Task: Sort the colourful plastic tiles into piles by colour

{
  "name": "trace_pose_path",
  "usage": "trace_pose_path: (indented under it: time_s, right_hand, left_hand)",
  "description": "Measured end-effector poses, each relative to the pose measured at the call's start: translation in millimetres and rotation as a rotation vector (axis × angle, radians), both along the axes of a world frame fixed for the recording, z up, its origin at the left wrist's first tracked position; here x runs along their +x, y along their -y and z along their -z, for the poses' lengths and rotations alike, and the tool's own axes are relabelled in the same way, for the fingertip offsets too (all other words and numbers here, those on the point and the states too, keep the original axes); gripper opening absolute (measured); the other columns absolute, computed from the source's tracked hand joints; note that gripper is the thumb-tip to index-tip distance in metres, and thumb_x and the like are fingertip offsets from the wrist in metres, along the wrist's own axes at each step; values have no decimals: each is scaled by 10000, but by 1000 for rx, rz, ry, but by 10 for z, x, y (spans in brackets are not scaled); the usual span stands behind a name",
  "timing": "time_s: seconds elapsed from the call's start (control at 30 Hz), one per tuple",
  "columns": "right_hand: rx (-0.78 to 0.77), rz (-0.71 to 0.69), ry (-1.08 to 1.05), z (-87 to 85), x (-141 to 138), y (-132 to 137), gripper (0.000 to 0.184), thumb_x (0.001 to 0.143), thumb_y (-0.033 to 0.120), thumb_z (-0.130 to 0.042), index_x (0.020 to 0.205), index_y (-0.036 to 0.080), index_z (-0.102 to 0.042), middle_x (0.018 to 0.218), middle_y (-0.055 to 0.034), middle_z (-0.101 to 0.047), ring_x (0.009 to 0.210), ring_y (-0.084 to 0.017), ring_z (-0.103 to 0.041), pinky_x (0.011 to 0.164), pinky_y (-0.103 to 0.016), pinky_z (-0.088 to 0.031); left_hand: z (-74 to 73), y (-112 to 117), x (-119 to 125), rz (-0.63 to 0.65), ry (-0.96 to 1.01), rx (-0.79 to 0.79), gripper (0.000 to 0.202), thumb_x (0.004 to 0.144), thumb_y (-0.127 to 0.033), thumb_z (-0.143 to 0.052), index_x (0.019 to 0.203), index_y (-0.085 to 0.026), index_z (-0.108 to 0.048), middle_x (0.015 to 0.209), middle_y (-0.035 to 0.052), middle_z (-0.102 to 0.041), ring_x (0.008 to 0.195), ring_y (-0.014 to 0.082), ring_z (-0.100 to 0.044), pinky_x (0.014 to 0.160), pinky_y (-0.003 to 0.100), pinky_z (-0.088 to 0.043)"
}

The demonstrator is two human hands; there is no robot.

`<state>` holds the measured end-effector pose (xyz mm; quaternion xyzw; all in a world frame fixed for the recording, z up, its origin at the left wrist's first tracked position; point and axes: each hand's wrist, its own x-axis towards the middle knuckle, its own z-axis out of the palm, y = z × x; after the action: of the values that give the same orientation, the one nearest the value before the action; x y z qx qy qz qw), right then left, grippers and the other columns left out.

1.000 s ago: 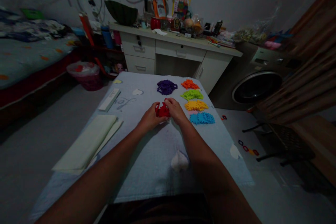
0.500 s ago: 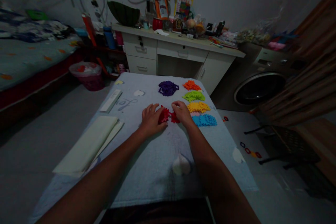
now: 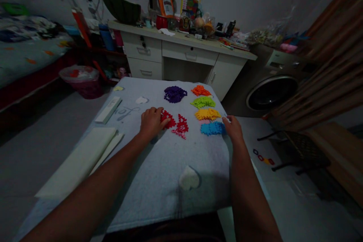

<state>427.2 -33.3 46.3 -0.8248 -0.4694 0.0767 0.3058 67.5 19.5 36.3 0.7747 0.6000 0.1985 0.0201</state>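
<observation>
Five piles point(image 3: 175, 94) sat gathered; only the red pieces point(image 3: 182, 124) lay split on the desk point(image 3: 141, 193).
My left hand point(image 3: 151, 121) touched red, my right hand point(image 3: 233, 125) was beside the blue pile point(image 3: 211, 128); I couldn't tell whether fingers gripped.

Red pieces point(image 3: 182, 124) look plastic, the tablecloth point(image 3: 159, 181) matt.

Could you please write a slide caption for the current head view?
Left hand touching red pieces, right hand beside the blue pile on a cloth-covered table.
</observation>
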Motion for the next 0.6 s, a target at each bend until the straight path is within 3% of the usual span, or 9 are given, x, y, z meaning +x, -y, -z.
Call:
trace_pose_path:
  time_s: [0.07,0.13,0.23,0.3,0.43,0.6]
  right_hand:
    - [-83,5,21,54,-17,24,548,882,480,-474,1238,84,-604,1227,-222,-638,1137,-327,-590,995,-430,-402]
    - [-141,-18,24,90,-71,32,581,909,510,-442,1274,80,-582,1236,-227,-638,1147,-327,-593,993,-422,-401]
    - [-206,-81,47,108,-162,35,593,916,544,-435,1265,93,-597,1221,-219,-647,1145,-324,-595,977,-409,-405]
    - [-241,-114,82,101,-220,42,604,908,574,-443,1250,107,-616,1223,-221,-639,1144,-331,-589,975,-415,-400]
    - [-283,-184,69,68,-348,67,607,899,613,-432,1206,134,-645,1156,-203,-649,1060,-308,-609,924,-388,-420]
    - [-213,-224,39,63,-471,84,587,901,619,-421,1153,146,-660,1155,-186,-640,1089,-285,-584,939,-362,-412]
  left_hand:
    - [-47,59,159,-59,2,114,608,839,-486,-628,1341,-163,-512,1419,194,-444,1305,398,-375,1066,538,-307]
    - [-90,145,366,-9,30,148,624,820,-407,-654,1366,-153,-489,1505,192,-348,1356,399,-319,1097,530,-289]
    - [-106,295,726,305,39,26,501,852,-328,-597,1326,-182,-525,1416,145,-467,1259,312,-447,1071,432,-362]
    - [-80,392,966,426,32,-92,507,849,-371,-605,1316,-187,-529,1323,131,-547,1198,298,-499,1041,413,-393]
    - [-9,524,1332,437,6,-240,819,764,-504,-692,1446,-181,-376,1261,142,-596,1150,328,-538,987,424,-422]
    - [22,549,1496,391,43,-244,924,739,-428,-729,1495,-176,-261,1273,144,-596,1134,314,-551,958,387,-423]
